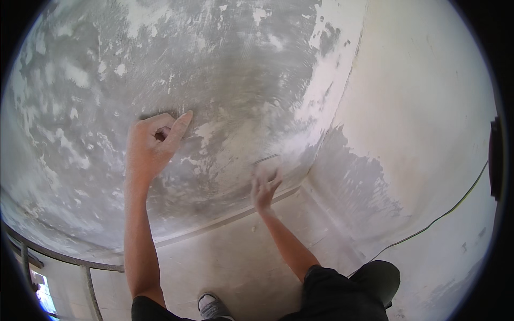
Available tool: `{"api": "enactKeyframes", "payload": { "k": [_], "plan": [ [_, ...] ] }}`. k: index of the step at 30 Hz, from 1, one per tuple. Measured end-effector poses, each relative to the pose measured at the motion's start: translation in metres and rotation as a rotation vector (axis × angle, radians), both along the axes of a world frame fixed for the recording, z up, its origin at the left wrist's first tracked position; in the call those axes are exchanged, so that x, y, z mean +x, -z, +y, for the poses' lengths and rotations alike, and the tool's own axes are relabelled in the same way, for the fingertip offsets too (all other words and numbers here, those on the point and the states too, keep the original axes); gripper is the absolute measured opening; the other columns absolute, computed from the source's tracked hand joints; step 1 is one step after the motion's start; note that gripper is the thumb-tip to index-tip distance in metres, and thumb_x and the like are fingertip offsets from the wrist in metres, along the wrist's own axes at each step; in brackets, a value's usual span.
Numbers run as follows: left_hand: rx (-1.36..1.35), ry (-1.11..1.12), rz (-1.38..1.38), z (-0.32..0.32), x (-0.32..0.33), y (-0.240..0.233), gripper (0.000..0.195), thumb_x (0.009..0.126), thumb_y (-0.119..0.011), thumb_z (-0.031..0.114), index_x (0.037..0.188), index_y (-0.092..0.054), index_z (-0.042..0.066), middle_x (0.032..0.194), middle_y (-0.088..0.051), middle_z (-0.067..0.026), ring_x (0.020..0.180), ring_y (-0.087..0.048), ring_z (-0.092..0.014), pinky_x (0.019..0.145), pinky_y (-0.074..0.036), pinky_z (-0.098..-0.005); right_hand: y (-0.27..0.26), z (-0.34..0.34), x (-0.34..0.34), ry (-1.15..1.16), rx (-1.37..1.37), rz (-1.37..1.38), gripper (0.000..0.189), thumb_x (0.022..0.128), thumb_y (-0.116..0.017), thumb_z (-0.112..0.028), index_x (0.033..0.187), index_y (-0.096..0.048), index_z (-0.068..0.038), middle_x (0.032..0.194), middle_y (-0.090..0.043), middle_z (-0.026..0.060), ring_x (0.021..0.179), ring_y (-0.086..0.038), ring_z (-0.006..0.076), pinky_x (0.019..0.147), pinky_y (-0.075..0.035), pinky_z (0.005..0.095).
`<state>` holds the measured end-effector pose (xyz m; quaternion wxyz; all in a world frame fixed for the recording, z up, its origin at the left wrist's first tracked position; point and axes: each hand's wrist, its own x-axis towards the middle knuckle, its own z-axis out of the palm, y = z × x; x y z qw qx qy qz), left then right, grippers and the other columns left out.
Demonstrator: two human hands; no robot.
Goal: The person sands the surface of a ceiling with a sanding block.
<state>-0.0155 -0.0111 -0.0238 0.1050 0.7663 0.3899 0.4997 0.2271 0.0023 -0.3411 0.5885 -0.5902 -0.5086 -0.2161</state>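
My left hand, pale with dust, rests against a patchy grey-and-white plastered wall. Its fingers are curled and the thumb points up along the surface; nothing shows in the loop between them. Lower and to the right, my right hand is blurred near the foot of the same wall. It holds a thin, flat, light-coloured tool with a dark straight upper edge, pressed to or close to the wall. Blur hides what kind of tool it is.
A second wall meets the plastered one at a corner on the right. A thin cable runs down across it. Metal railing stands at lower left. My slippered foot is on the pale, dusty floor.
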Motion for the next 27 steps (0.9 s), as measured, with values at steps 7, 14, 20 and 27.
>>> {"api": "enactKeyframes", "payload": {
  "k": [7, 14, 20, 27],
  "plan": [
    [-0.069, 0.033, -0.064, -0.007, 0.015, -0.004, 0.04, 0.089, -0.072, 0.03, 0.061, -0.065, 0.003, 0.048, -0.05, 0.0007, 0.045, -0.04, -0.004, 0.044, -0.028, -0.0225, -0.102, 0.027, 0.061, 0.154, 0.128, 0.758, 0.052, 0.1, -0.05, -0.023, 0.15, -0.038, -0.016, 0.15, -0.023, 0.0306, 0.134, -0.028, 0.0446, 0.11, -0.025, 0.0506],
    [0.031, 0.035, 0.061, -0.006, 0.03, -0.002, 0.042, 0.092, -0.07, 0.026, 0.061, -0.059, 0.0, 0.048, -0.048, 0.0006, 0.045, -0.044, -0.005, 0.042, -0.03, -0.0223, -0.149, 0.014, 0.049, 0.076, 0.159, 0.263, 0.05, 0.098, -0.055, -0.017, 0.147, -0.045, -0.017, 0.152, -0.02, 0.0278, 0.14, -0.022, 0.0405, 0.113, -0.021, 0.0503],
    [0.072, 0.058, 0.059, -0.009, 0.029, -0.004, 0.04, 0.092, -0.07, 0.025, 0.063, -0.06, 0.0, 0.05, -0.049, 0.0009, 0.045, -0.045, -0.004, 0.043, -0.031, -0.0224, -0.057, 0.05, 0.099, 0.355, 0.255, 0.664, 0.049, 0.099, -0.052, -0.026, 0.147, -0.044, -0.019, 0.147, -0.036, 0.0257, 0.136, -0.03, 0.0423, 0.115, -0.02, 0.0472],
    [0.045, 0.025, 0.074, -0.007, 0.026, -0.001, 0.04, 0.093, -0.069, 0.027, 0.064, -0.062, 0.001, 0.05, -0.05, 0.0008, 0.045, -0.046, -0.005, 0.043, -0.032, -0.0222, -0.151, 0.03, 0.071, 0.241, -0.002, 1.116, 0.051, 0.098, -0.054, -0.028, 0.148, -0.043, -0.024, 0.15, -0.03, 0.0269, 0.136, -0.028, 0.0381, 0.111, -0.024, 0.052]
  ]
}}
